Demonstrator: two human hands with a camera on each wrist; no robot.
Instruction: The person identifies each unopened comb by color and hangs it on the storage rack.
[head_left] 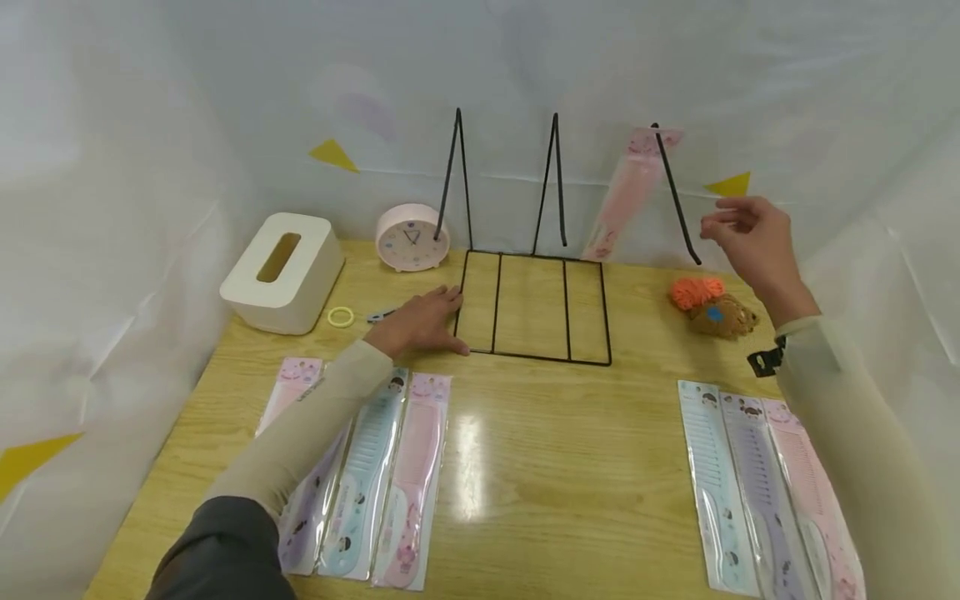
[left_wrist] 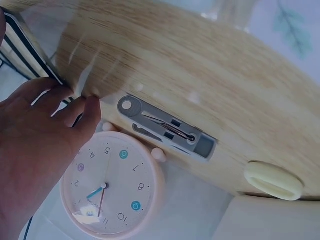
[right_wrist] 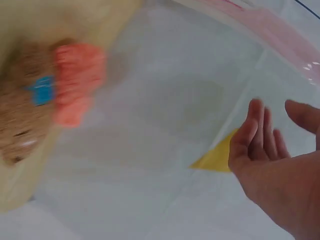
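Note:
A black wire display rack (head_left: 588, 364) with three upright prongs stands on the table. On its right prong hangs a pink comb (head_left: 628, 196) in clear packaging. My left hand (head_left: 422, 322) rests at the left side of the rack's base, its fingers touching the wire. In the left wrist view, the left hand (left_wrist: 45, 135) has its fingertips over the dark wire. Just right of the right prong's tip, my right hand (head_left: 757, 246) is raised with nothing in it. The right wrist view shows the right hand (right_wrist: 272, 160) with loosely bent fingers, thumb apart.
Packaged combs lie in two groups, at front left (head_left: 416, 458) and front right (head_left: 761, 483). Behind are a tissue box (head_left: 300, 283), a pink alarm clock (head_left: 412, 239), a yellow ring (head_left: 341, 317) and a grey nail clipper (left_wrist: 167, 127). Orange yarn (head_left: 696, 292) and a brown bundle (head_left: 722, 318) lie right.

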